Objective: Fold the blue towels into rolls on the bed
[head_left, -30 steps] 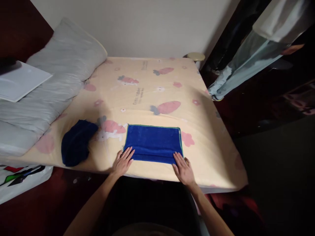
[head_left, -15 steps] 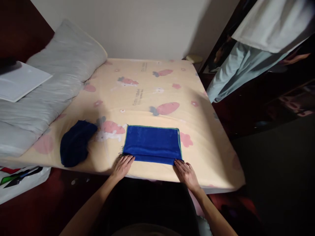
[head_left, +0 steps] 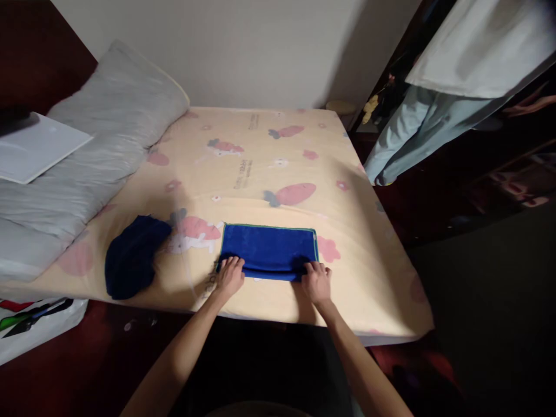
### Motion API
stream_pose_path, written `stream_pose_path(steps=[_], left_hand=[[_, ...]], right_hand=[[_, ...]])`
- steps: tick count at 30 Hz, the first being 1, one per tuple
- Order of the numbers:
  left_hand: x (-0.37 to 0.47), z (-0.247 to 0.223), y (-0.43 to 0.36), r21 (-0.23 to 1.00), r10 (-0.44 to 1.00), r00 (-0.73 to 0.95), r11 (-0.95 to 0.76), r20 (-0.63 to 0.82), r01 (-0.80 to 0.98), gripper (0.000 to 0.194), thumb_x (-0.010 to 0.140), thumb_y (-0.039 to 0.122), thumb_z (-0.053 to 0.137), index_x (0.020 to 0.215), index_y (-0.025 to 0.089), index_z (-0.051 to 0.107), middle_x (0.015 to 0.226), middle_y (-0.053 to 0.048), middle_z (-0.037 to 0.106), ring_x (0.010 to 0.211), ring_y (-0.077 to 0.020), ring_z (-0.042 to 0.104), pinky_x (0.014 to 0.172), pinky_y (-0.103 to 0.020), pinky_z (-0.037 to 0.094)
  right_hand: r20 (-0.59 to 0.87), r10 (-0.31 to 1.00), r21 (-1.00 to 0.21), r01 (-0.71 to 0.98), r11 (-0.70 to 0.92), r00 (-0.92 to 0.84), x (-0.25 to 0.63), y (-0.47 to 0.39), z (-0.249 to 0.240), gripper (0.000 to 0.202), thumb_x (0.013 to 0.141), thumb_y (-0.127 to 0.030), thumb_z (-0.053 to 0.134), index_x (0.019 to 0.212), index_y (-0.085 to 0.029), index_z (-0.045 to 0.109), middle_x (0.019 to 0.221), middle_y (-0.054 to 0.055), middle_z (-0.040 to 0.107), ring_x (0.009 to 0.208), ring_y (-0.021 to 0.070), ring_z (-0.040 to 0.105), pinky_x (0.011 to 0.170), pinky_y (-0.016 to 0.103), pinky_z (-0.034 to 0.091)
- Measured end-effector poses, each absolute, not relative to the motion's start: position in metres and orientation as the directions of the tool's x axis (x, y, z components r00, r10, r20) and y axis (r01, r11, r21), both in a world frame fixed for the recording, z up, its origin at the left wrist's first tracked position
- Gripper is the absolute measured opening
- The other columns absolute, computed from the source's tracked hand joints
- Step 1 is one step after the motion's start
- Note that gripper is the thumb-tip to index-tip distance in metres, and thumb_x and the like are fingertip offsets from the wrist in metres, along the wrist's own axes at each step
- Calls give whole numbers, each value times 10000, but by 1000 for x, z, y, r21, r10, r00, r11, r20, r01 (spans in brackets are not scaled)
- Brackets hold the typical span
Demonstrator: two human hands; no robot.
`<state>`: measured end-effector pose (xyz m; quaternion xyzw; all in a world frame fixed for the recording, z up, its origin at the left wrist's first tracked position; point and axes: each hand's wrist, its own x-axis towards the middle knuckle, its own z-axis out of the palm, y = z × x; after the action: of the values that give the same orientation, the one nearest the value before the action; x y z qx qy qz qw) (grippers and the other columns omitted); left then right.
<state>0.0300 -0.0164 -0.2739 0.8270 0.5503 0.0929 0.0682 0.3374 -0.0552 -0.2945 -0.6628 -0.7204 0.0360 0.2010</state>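
A blue cloth with green edging (head_left: pixel 269 246) lies on the bed, its near edge turned over in a narrow fold. At the near left corner, my left hand (head_left: pixel 231 275) grips the folded edge with curled fingers. My right hand (head_left: pixel 317 281) grips the same edge at the near right corner, its fingers bent over the fabric. The cloth's near corners are hidden under both hands. Another blue cloth (head_left: pixel 134 256) lies crumpled to the left, touched by neither hand.
The bed (head_left: pixel 365 289) has a carrot-patterned sheet. Grey bedding (head_left: pixel 125 92) with a white board (head_left: pixel 43 145) is at left. A person in pale trousers (head_left: pixel 408 127) stands beyond the right edge. A white bag (head_left: pixel 65 324) is at lower left.
Both hands have moved away from me and slightly inward, carrying the cloth's near edge with them. The fingers are more curled, and the flat part of the cloth is shorter.
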Motion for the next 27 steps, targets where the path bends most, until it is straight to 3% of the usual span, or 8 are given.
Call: stream_pose_path(steps=[5, 8, 13, 17, 19, 23, 27], left_hand=[[90, -294, -29, 292, 892, 436, -450, 115, 844, 359, 890, 122, 443, 1186, 224, 618, 1090, -85, 653, 1046, -243, 569, 963, -398, 452], [81, -303, -28, 304, 889, 438, -457, 130, 836, 356, 955, 173, 394, 1235, 217, 608, 1161, -98, 643, 1085, -247, 563, 990, -414, 440], [-14, -303, -19, 209, 932, 275, -325, 236, 922, 365, 1026, 331, 355, 1212, 197, 638, 1176, -128, 662, 1109, -278, 586, 986, -448, 437], [-45, -297, -22, 203, 944, 144, -210, 297, 957, 428, 1032, 337, 324, 1356, 186, 560, 1294, -148, 640, 1218, -307, 561, 1052, -505, 392], [-19, -295, -27, 229, 931, 207, -281, 300, 932, 477, 1026, 280, 297, 1469, 194, 452, 1384, -138, 600, 1310, -289, 515, 1099, -498, 369], [63, -296, -32, 258, 809, 555, -588, 194, 766, 598, 988, 165, 272, 1584, 187, 231, 1541, -91, 467, 1446, -210, 389, 1168, -432, 335], [68, -298, -23, 215, 831, 540, -556, 133, 803, 587, 1024, 307, 313, 1591, 200, 209, 1591, -82, 384, 1468, -221, 358, 1180, -457, 313]], right_hand=[[256, 926, -363, 860, 358, -277, 251, -56, -297, 312, 916, -167, 520, 1193, -215, 657, 1128, 90, 673, 1052, 237, 559, 990, 391, 365], [265, 912, -381, 835, 397, -313, 246, -56, -304, 348, 972, -171, 460, 1282, -208, 615, 1211, 88, 676, 1111, 214, 571, 1018, 371, 357], [362, 897, -304, 878, 371, -254, 344, -68, -315, 424, 1020, -212, 380, 1419, -183, 520, 1364, 108, 617, 1277, 222, 539, 1055, 395, 352], [383, 912, -236, 940, 248, -145, 382, -81, -316, 502, 1009, -226, 385, 1507, -171, 412, 1472, 139, 515, 1371, 260, 467, 1091, 443, 340], [381, 910, -242, 933, 265, -160, 357, -80, -314, 525, 1002, -214, 374, 1526, -169, 383, 1501, 140, 479, 1408, 262, 421, 1110, 452, 329], [333, 880, -305, 844, 442, -340, 272, -63, -312, 525, 990, -194, 366, 1511, -147, 411, 1475, 138, 510, 1419, 231, 407, 1126, 422, 335], [316, 913, -315, 879, 358, -259, 267, -50, -316, 490, 1022, -291, 394, 1497, -178, 439, 1473, 118, 515, 1398, 239, 438, 1125, 440, 324]])
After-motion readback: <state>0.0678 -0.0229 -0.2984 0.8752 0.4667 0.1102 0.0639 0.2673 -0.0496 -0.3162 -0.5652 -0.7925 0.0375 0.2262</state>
